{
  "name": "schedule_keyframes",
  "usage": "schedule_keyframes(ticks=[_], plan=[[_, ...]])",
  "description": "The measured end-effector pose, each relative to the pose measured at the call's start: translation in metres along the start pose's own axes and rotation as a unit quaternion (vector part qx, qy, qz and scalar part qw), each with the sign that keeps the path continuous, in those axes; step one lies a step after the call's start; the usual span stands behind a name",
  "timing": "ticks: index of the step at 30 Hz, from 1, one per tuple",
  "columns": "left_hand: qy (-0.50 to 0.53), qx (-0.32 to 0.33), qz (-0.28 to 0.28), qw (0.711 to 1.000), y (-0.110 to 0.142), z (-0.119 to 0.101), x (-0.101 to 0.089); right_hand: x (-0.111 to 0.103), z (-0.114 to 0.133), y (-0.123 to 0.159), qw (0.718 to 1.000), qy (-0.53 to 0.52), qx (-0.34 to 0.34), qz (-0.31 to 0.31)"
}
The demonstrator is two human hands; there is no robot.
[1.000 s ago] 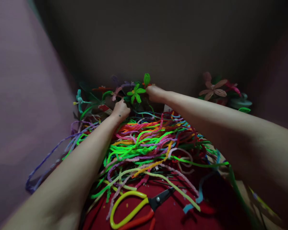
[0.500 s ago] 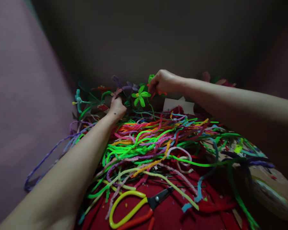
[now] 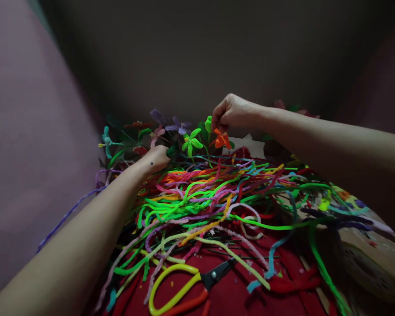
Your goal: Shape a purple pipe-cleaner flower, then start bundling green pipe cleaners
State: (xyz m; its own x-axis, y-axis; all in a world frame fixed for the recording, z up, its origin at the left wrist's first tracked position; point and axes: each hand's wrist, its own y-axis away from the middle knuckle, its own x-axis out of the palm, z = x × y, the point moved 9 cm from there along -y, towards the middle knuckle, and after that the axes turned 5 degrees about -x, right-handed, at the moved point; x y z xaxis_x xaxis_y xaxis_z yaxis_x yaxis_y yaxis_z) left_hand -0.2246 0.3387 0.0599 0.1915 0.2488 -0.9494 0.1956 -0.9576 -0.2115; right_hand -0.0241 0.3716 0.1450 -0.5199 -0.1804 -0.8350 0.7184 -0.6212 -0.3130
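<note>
My right hand point(image 3: 233, 113) is at the back with fingers pinched at the top of an orange pipe-cleaner flower point(image 3: 222, 139). Just left of those fingers rises a bright green bud point(image 3: 208, 124). Lower and to the left, my left hand point(image 3: 158, 158) is closed in a fist beside a dark green bit of pipe cleaner point(image 3: 172, 151); its fingertips and whatever they grip are hidden. Between the hands stands a light green flower point(image 3: 192, 142) with a yellow centre. Purple point(image 3: 179, 126) and pink point(image 3: 157, 135) flowers show above my left hand.
Loose pipe cleaners point(image 3: 184, 193) in many colours lie heaped across the middle. Scissors point(image 3: 213, 275) with yellow and orange handles rest on the red cloth point(image 3: 243, 294) in front. White paper point(image 3: 248, 146) is behind the heap; a turquoise flower point(image 3: 107, 142) stands at left.
My right hand has shifted slightly right, and the orange flower now shows below its fingers. My left hand has moved a little down and left. The green flower has tilted.
</note>
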Motion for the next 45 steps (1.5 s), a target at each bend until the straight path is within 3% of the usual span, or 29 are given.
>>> schedule_keyframes(ticks=[5,14,16,21,28,32,37,40,45], plan=[[-0.096,0.006,0.058,0.994,0.013,0.001,-0.004,0.013,-0.003,0.009,0.998,0.033,0.006,0.061],[-0.154,0.039,0.056,0.986,0.03,-0.002,-0.018,0.035,-0.005,0.023,0.991,0.024,-0.004,0.13],[-0.155,0.043,0.046,0.986,0.032,-0.002,-0.019,0.034,-0.007,0.024,0.991,0.036,-0.017,0.126],[-0.14,0.035,0.0,0.99,0.039,-0.009,-0.027,0.03,-0.008,0.021,0.987,0.124,-0.085,0.05],[-0.012,0.043,-0.086,0.995,0.05,-0.038,-0.04,0.057,-0.027,0.003,0.988,0.121,-0.04,0.09],[-0.001,0.114,-0.016,0.993,0.05,-0.067,-0.014,0.061,-0.034,-0.005,0.989,0.104,-0.024,0.105],[-0.085,0.085,-0.009,0.993,0.043,-0.082,0.011,0.071,-0.033,-0.012,0.971,0.202,-0.039,0.126],[-0.079,0.079,-0.023,0.993,0.038,-0.09,0.009,0.068,-0.034,-0.018,0.969,0.218,-0.024,0.111],[-0.035,0.059,-0.061,0.996,0.013,-0.102,-0.023,0.032,-0.051,-0.023,0.977,0.21,0.021,0.032]])
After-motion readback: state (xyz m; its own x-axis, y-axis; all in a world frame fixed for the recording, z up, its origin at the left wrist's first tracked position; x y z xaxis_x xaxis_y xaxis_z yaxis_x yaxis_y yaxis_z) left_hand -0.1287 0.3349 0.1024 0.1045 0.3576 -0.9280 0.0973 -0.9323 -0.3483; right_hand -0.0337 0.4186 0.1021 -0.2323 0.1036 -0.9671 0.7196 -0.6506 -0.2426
